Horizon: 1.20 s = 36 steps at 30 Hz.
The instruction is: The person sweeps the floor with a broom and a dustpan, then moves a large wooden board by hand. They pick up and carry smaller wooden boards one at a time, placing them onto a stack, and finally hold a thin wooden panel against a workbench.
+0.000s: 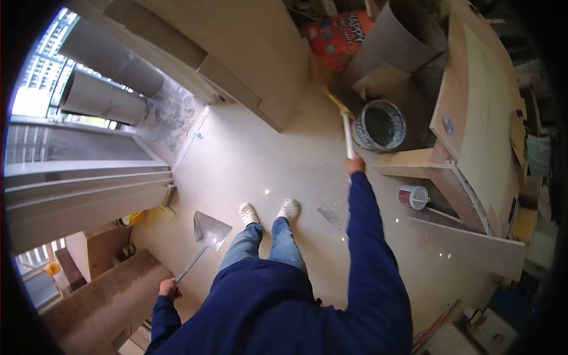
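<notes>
My left hand (170, 289) is closed around the thin handle of a metal dustpan (211, 231), whose pan is at or close to the floor left of my feet. Stretched out in front, my right hand (355, 165) grips the pale handle of a broom (347, 131). The broom's yellowish bristle end is blurred, beside the board panel and near a red bag (337, 38). Just right of the broom stands a round bucket (380, 125) with a dark inside and a stained rim.
A large board panel (260, 53) stands ahead, left of the broom. Rolled sheet material (408, 29) and wooden boards (473, 118) crowd the right side, with a small paint can (413, 197) below. A flat scrap (326, 213) lies on the floor. At lower left is a brown roll (112, 296).
</notes>
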### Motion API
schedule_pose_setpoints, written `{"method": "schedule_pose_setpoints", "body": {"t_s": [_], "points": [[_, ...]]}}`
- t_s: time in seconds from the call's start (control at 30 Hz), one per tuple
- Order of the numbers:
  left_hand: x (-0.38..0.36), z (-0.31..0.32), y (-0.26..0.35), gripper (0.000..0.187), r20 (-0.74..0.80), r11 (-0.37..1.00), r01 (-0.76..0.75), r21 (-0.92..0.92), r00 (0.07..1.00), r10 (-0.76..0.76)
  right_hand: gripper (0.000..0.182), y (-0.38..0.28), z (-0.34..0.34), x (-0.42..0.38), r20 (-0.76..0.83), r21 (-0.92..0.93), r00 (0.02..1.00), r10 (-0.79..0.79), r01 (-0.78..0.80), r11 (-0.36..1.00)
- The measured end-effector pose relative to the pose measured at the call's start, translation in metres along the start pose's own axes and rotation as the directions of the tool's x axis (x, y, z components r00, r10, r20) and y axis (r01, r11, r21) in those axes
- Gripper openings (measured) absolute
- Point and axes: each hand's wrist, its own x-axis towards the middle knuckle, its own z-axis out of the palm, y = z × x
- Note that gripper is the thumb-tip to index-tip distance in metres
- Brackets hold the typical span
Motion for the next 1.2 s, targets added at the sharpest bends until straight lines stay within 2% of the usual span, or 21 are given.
{"method": "schedule_pose_setpoints", "body": {"t_s": [0.03, 0.07, 0.1, 0.17, 0.2, 0.23, 0.3, 0.37, 0.43, 0.5, 0.6, 0.67, 0.7, 0.77, 0.9, 1.0, 1.2], "points": [[-0.005, -0.021, 0.004, 0.025, -0.017, 0.999, -0.011, -0.032, 1.0, 0.01, 0.035, -0.005, 0.005, -0.002, -0.008, 0.022, 1.0, 0.008, -0.008, 1.0], [-0.01, -0.041, 0.008, 0.025, -0.05, 1.0, -0.001, -0.023, 0.999, -0.001, 0.03, -0.013, 0.04, 0.017, -0.056, 0.087, 0.998, 0.013, -0.008, 0.996], [-0.024, 0.035, -0.022, 0.025, 0.009, 0.999, 0.049, 0.009, 0.999, -0.049, 0.025, 0.015, -0.05, 0.017, 0.081, 0.035, 0.984, 0.159, -0.162, 0.986], [-0.035, 0.003, -0.016, 0.026, -0.042, 1.0, 0.026, -0.008, 0.999, -0.027, 0.021, 0.028, -0.019, 0.025, 0.281, 0.148, 0.954, 0.104, -0.151, 0.977], [-0.023, -0.002, -0.021, 0.026, -0.004, 0.999, 0.005, -0.049, 1.0, -0.005, 0.019, 0.039, -0.018, 0.014, 0.256, 0.271, 0.963, 0.089, -0.16, 0.949], [-0.028, -0.007, -0.023, 0.026, 0.031, 0.996, -0.009, -0.086, 0.999, 0.012, 0.027, 0.055, -0.015, 0.003, 0.277, 0.254, 0.959, 0.067, -0.141, 0.957], [-0.026, -0.005, -0.022, 0.026, -0.001, 0.997, 0.016, -0.079, 1.0, -0.017, 0.039, 0.091, -0.019, -0.039, 0.275, 0.322, 0.955, 0.108, -0.197, 0.926], [-0.016, 0.002, -0.019, 0.027, 0.011, 0.993, 0.035, -0.114, 0.999, -0.034, 0.051, 0.139, -0.014, -0.07, 0.195, 0.021, 0.981, 0.007, -0.011, 1.0], [-0.013, 0.014, -0.004, 0.028, -0.003, 0.999, 0.017, -0.048, 1.0, -0.017, 0.055, 0.176, -0.013, -0.106, 0.179, -0.14, 0.984, -0.009, 0.034, 0.989], [0.0, 0.024, 0.007, 0.029, -0.014, 1.0, -0.014, 0.012, 1.0, 0.014, 0.057, 0.205, -0.011, -0.141, 0.202, -0.313, 0.973, -0.114, 0.175, 0.934], [0.018, 0.024, 0.027, 0.031, -0.063, 0.988, -0.047, 0.15, 0.996, 0.057, 0.056, 0.216, -0.013, -0.195, 0.245, -0.383, 0.969, -0.019, 0.115, 0.917], [0.019, 0.026, 0.04, 0.03, -0.057, 0.978, -0.063, 0.198, 0.996, 0.075, 0.055, 0.22, -0.022, -0.224, 0.258, -0.541, 0.966, 0.036, 0.114, 0.833], [0.018, 0.027, 0.046, 0.029, -0.049, 0.968, -0.077, 0.241, 0.995, 0.091, 0.055, 0.23, -0.028, -0.235, 0.246, -0.54, 0.968, 0.059, 0.086, 0.838], [0.014, 0.03, 0.056, 0.029, -0.042, 0.947, -0.099, 0.304, 0.992, 0.117, 0.055, 0.25, -0.043, -0.254, 0.227, -0.694, 0.974, -0.012, 0.171, 0.699], [0.02, 0.029, 0.072, 0.027, -0.015, 0.942, -0.118, 0.313, 0.992, 0.129, 0.054, 0.297, -0.078, -0.285, 0.171, -0.763, 0.985, 0.027, 0.115, 0.636], [0.018, 0.037, 0.082, 0.023, 0.05, 0.974, -0.166, 0.156, 0.986, 0.16, 0.051, 0.317, -0.093, -0.307, 0.086, -0.795, 0.984, 0.158, -0.028, 0.605], [0.027, 0.052, 0.109, 0.022, 0.102, 0.94, -0.26, 0.22, 0.965, 0.243, 0.05, 0.361, -0.105, -0.35, -0.035, -0.737, 0.961, 0.274, -0.21, 0.642]]}}
